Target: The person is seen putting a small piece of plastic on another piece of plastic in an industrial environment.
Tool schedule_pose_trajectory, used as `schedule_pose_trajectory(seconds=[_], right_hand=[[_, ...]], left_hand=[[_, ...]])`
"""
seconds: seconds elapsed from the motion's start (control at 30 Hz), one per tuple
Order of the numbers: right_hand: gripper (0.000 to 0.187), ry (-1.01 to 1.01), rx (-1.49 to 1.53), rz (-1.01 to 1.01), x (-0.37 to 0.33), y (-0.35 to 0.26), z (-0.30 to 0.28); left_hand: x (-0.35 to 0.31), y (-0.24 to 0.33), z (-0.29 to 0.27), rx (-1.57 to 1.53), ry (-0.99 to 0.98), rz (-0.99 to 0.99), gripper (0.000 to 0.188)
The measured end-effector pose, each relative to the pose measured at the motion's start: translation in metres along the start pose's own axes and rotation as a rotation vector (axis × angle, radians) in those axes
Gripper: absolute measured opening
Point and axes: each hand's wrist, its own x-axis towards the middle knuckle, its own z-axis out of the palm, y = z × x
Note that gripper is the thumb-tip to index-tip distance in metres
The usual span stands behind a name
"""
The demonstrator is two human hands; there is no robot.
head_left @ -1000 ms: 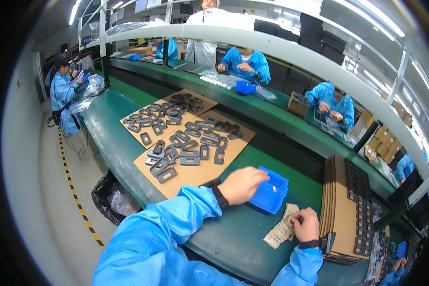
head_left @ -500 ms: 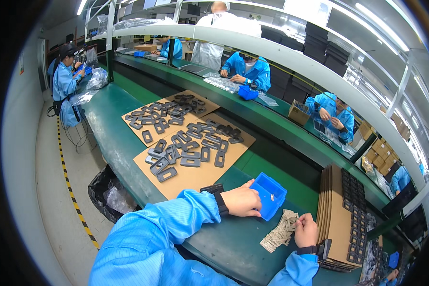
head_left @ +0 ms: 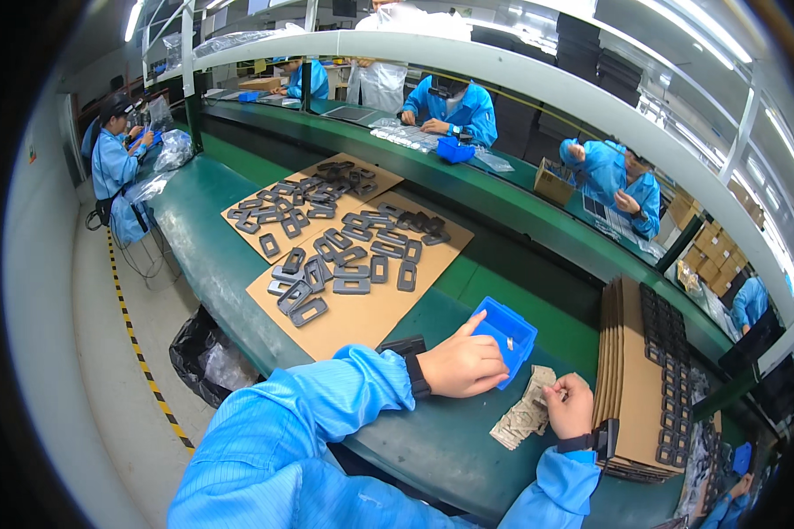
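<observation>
Student: Which part of the blue tray (head_left: 509, 315) is concealed?
Instructor: Part of its left side, behind the left hand (head_left: 463, 360); the piece (head_left: 510, 343) inside is too small to identify.
Student: And at the right hand (head_left: 570, 406)?
Instructor: Its curl obscures whatever it may hold and covers part of the beige strips (head_left: 522, 416). The wearer's blue sleeves (head_left: 282, 432) are truncated by the lower edge; the white-clad person's (head_left: 379, 85) head, by the upper.

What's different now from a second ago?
The left hand, earlier reaching over the blue bin, has drawn back to rest against its left side. Across the bench, a co-worker's hand has lifted. The right hand stays at the beige strips, and the dark frames lie as they did.
</observation>
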Motion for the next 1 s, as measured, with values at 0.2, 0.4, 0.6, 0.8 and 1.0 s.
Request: schedule_pose_trajectory(seconds=[0.2,0.4,0.6,0.8,1.0], right_hand=[[0.02,0.055,-0.012,-0.064,0.001,0.033,0.012],[0.016,-0.022,0.355,0.09,0.011,0.03,0.014],[0.019,-0.075,0.874,0.328,-0.001,-0.003,0.018],[0.017,-0.262,0.929,0.308,-0.014,-0.028,0.028],[0.029,-0.332,1.15,0.31,-0.012,-0.029,0.034]], left_hand=[[0.008,0.011,0.006,-0.08,-0.001,0.083,0.004],[0.007,0.008,0.001,-0.073,-0.016,0.024,0.009],[0.017,0.028,0.004,-0.19,-0.016,-0.159,0.031],[0.013,0.043,0.005,-0.687,-0.169,-0.675,0.044],[0.006,0.038,0.012,-0.856,-0.003,-0.704,0.028]])
